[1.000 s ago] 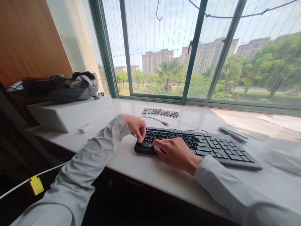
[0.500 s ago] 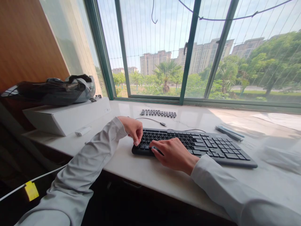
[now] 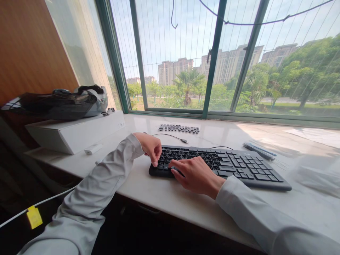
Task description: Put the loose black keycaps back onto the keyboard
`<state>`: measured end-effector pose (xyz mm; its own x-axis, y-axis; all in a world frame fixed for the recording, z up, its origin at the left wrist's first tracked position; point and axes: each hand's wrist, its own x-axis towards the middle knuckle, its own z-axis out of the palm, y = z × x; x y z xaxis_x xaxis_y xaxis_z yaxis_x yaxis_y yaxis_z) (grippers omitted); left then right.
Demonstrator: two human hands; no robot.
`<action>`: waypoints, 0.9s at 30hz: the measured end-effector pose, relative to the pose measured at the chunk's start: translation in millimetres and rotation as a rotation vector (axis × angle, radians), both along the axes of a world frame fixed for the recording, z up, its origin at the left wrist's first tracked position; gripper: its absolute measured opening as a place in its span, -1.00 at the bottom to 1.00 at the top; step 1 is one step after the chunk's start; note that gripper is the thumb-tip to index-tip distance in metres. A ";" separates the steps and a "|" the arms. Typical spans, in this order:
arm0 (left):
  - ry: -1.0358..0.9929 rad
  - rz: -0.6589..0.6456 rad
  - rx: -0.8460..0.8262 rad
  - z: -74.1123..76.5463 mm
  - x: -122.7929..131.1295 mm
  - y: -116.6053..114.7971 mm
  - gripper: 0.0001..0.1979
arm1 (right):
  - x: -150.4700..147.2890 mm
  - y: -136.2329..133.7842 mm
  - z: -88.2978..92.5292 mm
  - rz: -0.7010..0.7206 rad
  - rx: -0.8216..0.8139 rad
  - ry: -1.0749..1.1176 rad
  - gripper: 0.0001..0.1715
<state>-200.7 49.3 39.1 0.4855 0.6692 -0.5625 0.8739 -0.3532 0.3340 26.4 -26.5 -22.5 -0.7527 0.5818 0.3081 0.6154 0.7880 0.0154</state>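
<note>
Two hands rest at the left end of a black keyboard point(image 3: 220, 165) lying on a pale marble sill point(image 3: 170, 193). The left hand point(image 3: 151, 146) curls downward, fingers bunched narrowly, one fingertip touching the keyboard's left edge; whether it pinches anything cannot be told. The right hand point(image 3: 198, 174) lies palm-down over the lower-left keys, fingers loosely together; its fingertips hide the keys beneath. Both forearms, in grey sleeves, are cut off by the lower frame edge. Behind the keyboard lie a thin cable point(image 3: 171, 136) and a row of loose keycaps point(image 3: 179, 128), their legends too small to read. A flat grey object point(image 3: 259, 149) near the keyboard's right end is hard to identify. At left, a white box point(image 3: 77, 132) carries a dark bag point(image 3: 57, 102); just beside it sits a small white device point(image 3: 93, 148). Green-framed windows point(image 3: 212, 60) face trees and apartment blocks. Compared with half a second earlier, both hands and the keyboard keep nearly the same positions.
</note>
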 end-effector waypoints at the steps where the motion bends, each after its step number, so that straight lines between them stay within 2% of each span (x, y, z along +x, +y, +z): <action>1: 0.007 0.007 0.004 -0.3 0.1 0.0 -0.67 | 0.0 -0.2 0.4 -0.002 -0.001 -0.002 -0.69; 6: 0.017 0.007 -0.013 -1.2 2.4 1.0 -0.66 | -0.3 -1.4 2.6 -0.010 -0.029 -0.026 -0.64; 18: -0.019 -0.088 -0.011 -2.1 4.8 0.5 -0.68 | -1.8 -2.3 3.0 -0.029 -0.060 -0.056 -0.60; 23: -0.053 -0.132 0.036 -1.5 4.3 -2.5 -0.69 | -1.3 -1.9 0.8 -0.009 -0.058 -0.035 -0.61; 27: -0.064 -0.120 0.072 -2.9 3.4 -5.5 -0.70 | -0.4 -1.8 -0.3 -0.001 -0.041 -0.030 -0.62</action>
<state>-197.3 43.8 36.2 0.5975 0.6415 -0.4811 0.8019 -0.4787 0.3575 26.0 -28.3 -22.9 -0.7606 0.5942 0.2616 0.6160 0.7877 0.0018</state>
